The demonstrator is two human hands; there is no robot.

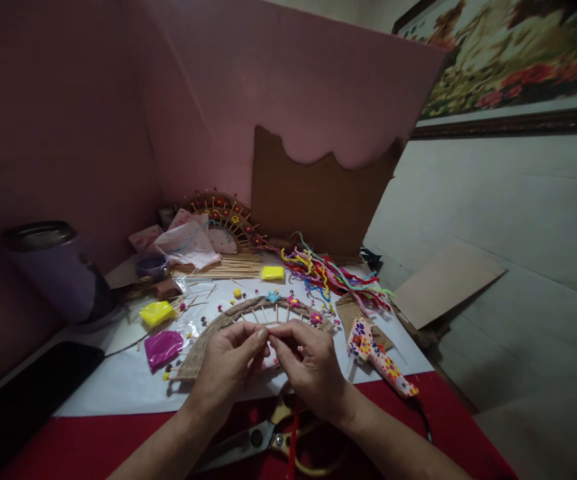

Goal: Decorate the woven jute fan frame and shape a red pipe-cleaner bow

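Note:
Fingertip to fingertip, my left hand [233, 360] and my right hand [313, 370] pinch a thin red pipe cleaner [295, 440], whose long end hangs below the right hand. The bit between the fingers is mostly hidden. Behind and partly under my hands lies a half-round fan-shaped craft [208, 347] wrapped in twine, with sticks as ribs and small beads along its outer edge. A blue flower [273, 297] and pink flowers [317, 319] sit on its arc. Large gold-handled scissors [248, 443] lie below my wrists on the red cloth.
At left stand a purple tumbler [58, 273] and a black flat device [33, 393]. Yellow [158, 313] and magenta [163, 349] packets lie nearer. Colourful pipe cleaners [338, 273] and a flower-patterned glue gun [383, 363] are at right. A similar finished-looking fan [228, 217] leans behind.

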